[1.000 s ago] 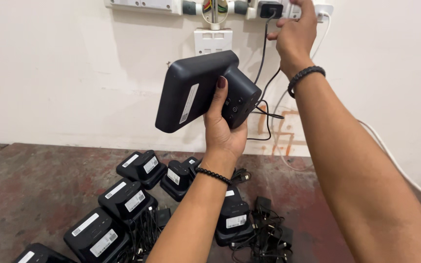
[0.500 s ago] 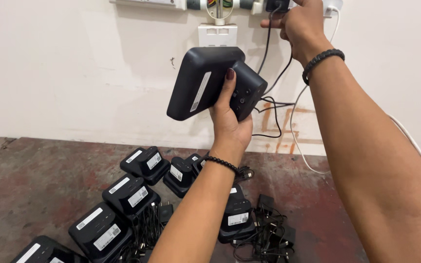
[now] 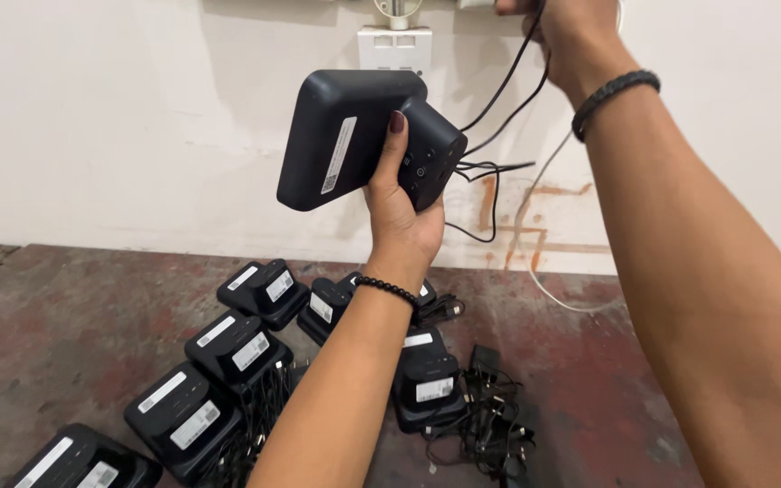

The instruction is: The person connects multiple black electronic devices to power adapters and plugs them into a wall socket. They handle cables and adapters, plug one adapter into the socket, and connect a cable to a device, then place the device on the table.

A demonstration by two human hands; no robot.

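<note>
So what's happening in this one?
A person holds a black box-shaped device up in the left hand, with a black cable running from it up toward the right hand, which is raised near a wall socket at the top of the frame. Below, more black devices and a pile of loose cables lie on a worn reddish table.

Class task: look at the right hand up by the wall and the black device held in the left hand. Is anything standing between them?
Nothing solid: only open air and the black cable that hangs from the right hand down to the black device gripped in the left hand.
</note>
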